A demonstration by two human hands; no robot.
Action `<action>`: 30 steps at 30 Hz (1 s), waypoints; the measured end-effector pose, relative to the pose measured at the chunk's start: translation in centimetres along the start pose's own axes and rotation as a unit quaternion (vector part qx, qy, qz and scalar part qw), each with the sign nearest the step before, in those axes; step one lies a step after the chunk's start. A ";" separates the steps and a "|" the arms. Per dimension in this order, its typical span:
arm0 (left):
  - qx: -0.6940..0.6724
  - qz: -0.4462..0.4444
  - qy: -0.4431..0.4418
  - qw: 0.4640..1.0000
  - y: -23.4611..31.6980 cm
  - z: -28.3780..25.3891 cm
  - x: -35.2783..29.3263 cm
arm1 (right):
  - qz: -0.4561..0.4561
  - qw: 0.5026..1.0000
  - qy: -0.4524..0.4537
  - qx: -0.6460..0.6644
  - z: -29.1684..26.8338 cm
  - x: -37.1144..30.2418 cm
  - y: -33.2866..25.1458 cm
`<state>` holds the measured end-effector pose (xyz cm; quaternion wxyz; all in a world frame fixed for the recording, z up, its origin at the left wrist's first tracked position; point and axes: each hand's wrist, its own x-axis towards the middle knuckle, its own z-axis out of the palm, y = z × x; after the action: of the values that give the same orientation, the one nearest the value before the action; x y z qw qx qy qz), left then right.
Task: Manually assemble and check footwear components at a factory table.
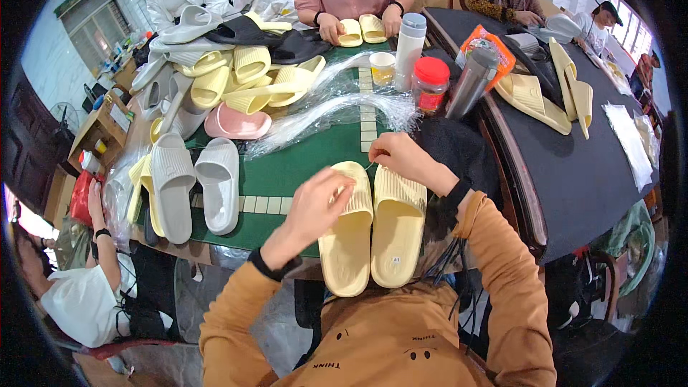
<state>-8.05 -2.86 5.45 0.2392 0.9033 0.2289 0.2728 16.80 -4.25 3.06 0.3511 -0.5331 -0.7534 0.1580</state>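
Pale yellow: a left slipper (345,258) and a right slipper (398,240) lie side by side, touching, at the near edge of the green worktop (261,180), long axes from six to twelve o'clock, toes at twelve. From my left grip (309,202), the left slipper's ribbed strap lies at three o'clock, under curled fingertips; I cannot tell whether they press on it or hold anything. From my right grip (407,161), the nearer to the meeting of the two toes, that point lies at eight o'clock; its thumb and forefinger are drawn together, on what, if anything, I cannot tell. Surroundings, left to right, as I read them from the pair: grey slippers (218,186) at nine o'clock, a pink slipper (233,123) at ten, a slipper heap (247,64) at eleven; clear strands (322,125) at twelve, bounding the space past the toes, a paper cup (382,72) beyond; a red-lidded jar (430,84) and steel flask (471,79) at one; dark fabric (459,147) at two, crowding the right grip.
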 end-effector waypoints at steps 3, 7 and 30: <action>-0.018 -0.014 0.001 1.000 -2.0 1.1 3.1 | -0.022 0.999 0.030 -0.038 0.8 0.1 -0.3; -0.132 -0.123 -0.060 0.982 -2.7 2.8 4.8 | -0.001 0.998 0.053 -0.035 1.4 -0.5 -1.7; -0.249 -0.141 -0.002 0.958 -5.2 5.3 5.8 | 0.114 0.983 0.135 0.045 1.1 -0.6 -2.7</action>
<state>-1.98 2.69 0.86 0.4933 0.7742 0.2783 0.2826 14.26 -5.69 3.77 0.4530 -0.6154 -0.6256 0.1570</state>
